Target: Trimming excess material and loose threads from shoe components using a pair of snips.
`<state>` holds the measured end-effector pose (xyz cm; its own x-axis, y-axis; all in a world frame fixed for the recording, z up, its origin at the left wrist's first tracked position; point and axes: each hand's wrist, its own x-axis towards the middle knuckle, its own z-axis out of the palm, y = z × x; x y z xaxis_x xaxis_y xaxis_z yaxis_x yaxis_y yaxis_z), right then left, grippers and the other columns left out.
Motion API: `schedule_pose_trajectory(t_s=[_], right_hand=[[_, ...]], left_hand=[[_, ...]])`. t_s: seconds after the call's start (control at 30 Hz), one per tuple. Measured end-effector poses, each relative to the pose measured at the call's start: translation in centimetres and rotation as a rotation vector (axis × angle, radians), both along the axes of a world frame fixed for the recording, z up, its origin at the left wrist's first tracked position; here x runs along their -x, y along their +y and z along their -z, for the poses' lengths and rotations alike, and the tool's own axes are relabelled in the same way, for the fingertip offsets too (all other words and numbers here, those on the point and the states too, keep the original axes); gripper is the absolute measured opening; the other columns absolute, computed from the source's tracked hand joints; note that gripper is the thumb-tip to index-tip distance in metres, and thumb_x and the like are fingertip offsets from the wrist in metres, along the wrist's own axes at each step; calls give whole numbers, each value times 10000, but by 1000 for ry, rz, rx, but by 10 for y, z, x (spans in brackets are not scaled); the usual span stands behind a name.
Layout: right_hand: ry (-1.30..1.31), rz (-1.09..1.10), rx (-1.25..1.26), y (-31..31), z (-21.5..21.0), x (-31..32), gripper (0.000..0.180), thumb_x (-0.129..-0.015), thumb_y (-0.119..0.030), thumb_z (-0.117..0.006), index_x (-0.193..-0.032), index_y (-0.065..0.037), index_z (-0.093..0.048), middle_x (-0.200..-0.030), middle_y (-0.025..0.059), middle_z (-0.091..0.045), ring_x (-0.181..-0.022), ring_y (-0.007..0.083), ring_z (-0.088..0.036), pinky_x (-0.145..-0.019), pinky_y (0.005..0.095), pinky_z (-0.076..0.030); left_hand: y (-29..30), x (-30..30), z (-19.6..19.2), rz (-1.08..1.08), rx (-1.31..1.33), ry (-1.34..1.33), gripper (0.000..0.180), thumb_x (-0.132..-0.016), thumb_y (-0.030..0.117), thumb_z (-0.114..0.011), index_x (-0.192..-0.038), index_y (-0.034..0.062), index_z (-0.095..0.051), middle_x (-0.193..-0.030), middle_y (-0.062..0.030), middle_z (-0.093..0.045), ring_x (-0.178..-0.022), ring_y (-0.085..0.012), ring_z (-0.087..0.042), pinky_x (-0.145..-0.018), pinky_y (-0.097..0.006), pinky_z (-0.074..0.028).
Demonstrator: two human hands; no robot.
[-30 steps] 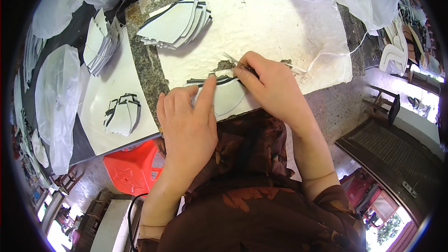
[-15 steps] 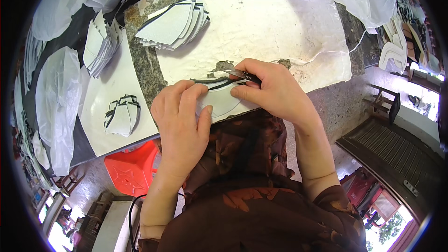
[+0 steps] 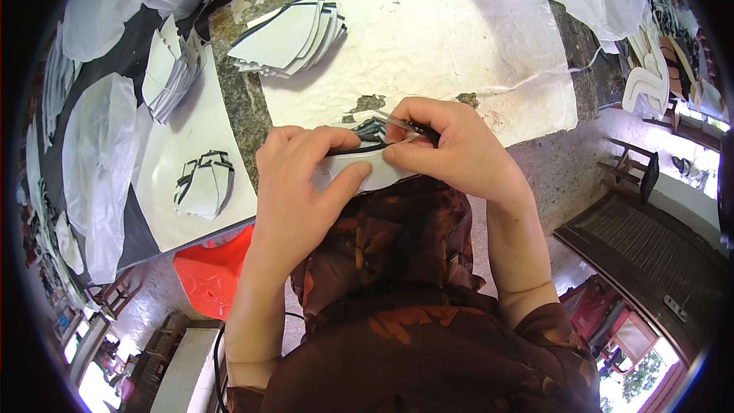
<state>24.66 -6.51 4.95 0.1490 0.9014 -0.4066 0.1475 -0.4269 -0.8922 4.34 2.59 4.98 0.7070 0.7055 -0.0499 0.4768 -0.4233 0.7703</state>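
Observation:
A white, flat cut piece with a black-trimmed curved edge (image 3: 386, 171) is held at the table's near edge. My left hand (image 3: 302, 172) pinches its left part, fingers on the far side and thumb on the near face. My right hand (image 3: 451, 138) is closed at the right end of the trimmed edge, thumb against the piece. In that same hand sits a dark-handled tool with a narrow metal blade (image 3: 395, 121), partly hidden by the fingers. Its exact kind is unclear. A thin pale strip shows beside the fingertips.
Stacked white pieces with black edges (image 3: 287, 38) lie at the far left of the white sheet (image 3: 459, 46). A tied bundle (image 3: 167, 73) and a smaller stack (image 3: 205, 187) lie further left. Plastic bags (image 3: 99, 168) border the table; a red stool (image 3: 210, 275) stands below.
My left hand has moved right along the piece, closer to my right hand. The trimmed edge is now bent up, with its dark underside showing. The blade has turned slightly.

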Motion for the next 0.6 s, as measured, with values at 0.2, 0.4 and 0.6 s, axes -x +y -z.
schedule_pose_trajectory(t_s=[0.2,0.4,0.6], right_hand=[[-285,-33,-106,-2,11,10,191,-855,-147,-754,-957,-12,-664,-707,42,-582,-657,110,-533,-610,294,-435],[-371,-15,-179,-5,11,14,195,-850,-143,-758,-965,-13,-669,-740,97,-620,-659,163,-573,-634,323,-470],[-100,-41,-62,-6,16,6,215,-852,-217,-731,-958,-31,-717,-754,128,-684,-676,249,-657,-653,355,-512]], left_hand=[[5,-8,9,66,-40,124,199,-848,222,-796,-893,63,-685,-888,-43,-663,-992,-263,-551,-961,-389,-391],[16,1,11,56,153,59,230,-841,184,-768,-1064,139,-732,-859,11,-691,-984,-230,-570,-1007,-403,-345],[28,8,4,214,151,97,545,-786,78,-808,-1315,129,-684,-875,-18,-707,-965,-202,-605,-976,-350,-443]])
